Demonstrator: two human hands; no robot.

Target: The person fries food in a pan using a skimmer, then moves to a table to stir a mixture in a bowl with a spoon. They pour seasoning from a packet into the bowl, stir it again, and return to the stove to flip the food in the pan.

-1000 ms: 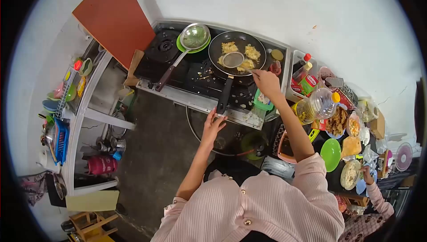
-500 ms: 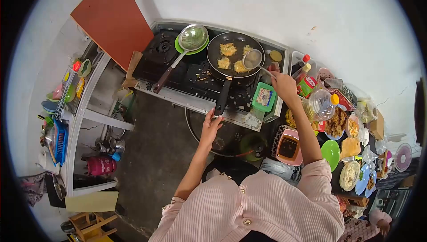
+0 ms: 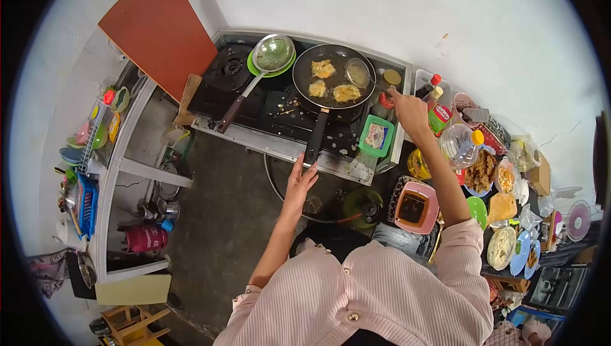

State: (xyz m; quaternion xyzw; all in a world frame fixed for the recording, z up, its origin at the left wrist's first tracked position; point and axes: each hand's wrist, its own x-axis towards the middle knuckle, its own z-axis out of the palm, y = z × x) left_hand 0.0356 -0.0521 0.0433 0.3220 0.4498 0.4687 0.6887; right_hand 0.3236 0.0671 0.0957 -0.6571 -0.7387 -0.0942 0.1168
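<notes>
**Stove-top frying station: hands, pan and skimmer**

Right hand (image 3: 410, 109): closed round the thin handle of a small round wire-mesh skimmer (image 3: 358, 72), whose bowl sits over the right rim of the pan.

Left hand (image 3: 299, 180): open, fingers spread and extended, just below the end of the pan's black handle (image 3: 314, 140); whether fingertips touch it cannot be told.

Black round frying pan (image 3: 334, 76): on the right burner of a black two-burner gas stove (image 3: 254, 101). Contents: three golden fritters (image 3: 324, 68) lying apart from one another.

Large steel strainer ladle with brown handle (image 3: 272, 54): bowl resting on a green plate (image 3: 256, 66), between the left burner and the pan.

Green rectangular packet (image 3: 377, 136): on the stove's right edge, near the right wrist.

Clear plastic oil bottle with yellow cap (image 3: 461, 144): right of the forearm, among plates of food.
</notes>
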